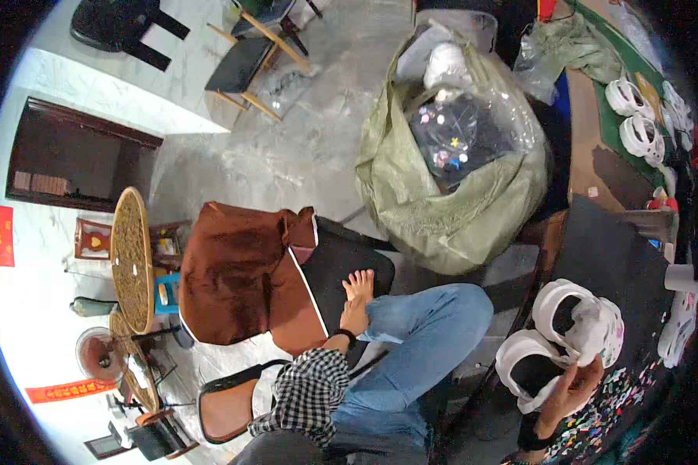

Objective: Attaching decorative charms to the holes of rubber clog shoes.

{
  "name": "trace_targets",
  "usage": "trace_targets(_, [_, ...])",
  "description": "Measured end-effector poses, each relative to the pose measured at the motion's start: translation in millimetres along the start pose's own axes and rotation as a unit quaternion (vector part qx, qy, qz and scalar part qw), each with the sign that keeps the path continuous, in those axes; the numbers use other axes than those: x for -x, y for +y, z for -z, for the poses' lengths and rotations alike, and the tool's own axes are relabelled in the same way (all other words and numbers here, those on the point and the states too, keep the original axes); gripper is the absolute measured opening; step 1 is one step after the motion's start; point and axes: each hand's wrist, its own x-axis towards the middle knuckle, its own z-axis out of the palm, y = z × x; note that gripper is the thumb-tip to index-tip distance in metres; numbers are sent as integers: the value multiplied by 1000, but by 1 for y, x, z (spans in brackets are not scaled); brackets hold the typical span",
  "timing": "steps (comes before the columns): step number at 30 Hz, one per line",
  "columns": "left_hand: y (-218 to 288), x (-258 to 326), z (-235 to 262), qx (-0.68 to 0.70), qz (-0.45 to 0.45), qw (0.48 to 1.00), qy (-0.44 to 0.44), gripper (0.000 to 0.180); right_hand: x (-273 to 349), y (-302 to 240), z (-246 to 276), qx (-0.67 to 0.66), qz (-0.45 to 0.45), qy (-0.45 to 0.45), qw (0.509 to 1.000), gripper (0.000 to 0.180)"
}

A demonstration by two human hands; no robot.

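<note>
Lower right of frame: right hand closed around a white clog, held over the near edge of the dark work table; a second white clog lies just beside it. Centre: left hand rests loosely on a bare foot, holding nothing. Open floor lies left of the green sack.
</note>
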Motion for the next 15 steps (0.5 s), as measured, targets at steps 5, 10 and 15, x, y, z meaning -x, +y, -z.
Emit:
trace_targets(5, [35, -13, 4, 39, 88, 995, -1, 93, -4, 3, -2, 9, 95, 49, 994, 39])
trace_targets(10, [28, -16, 6, 26, 58, 995, 75, 97, -4, -4, -2, 59, 86, 36, 994, 39])
trace_targets(15, [31, -16, 18, 52, 53, 997, 37, 100, -3, -3, 0, 14, 82, 34, 996, 41])
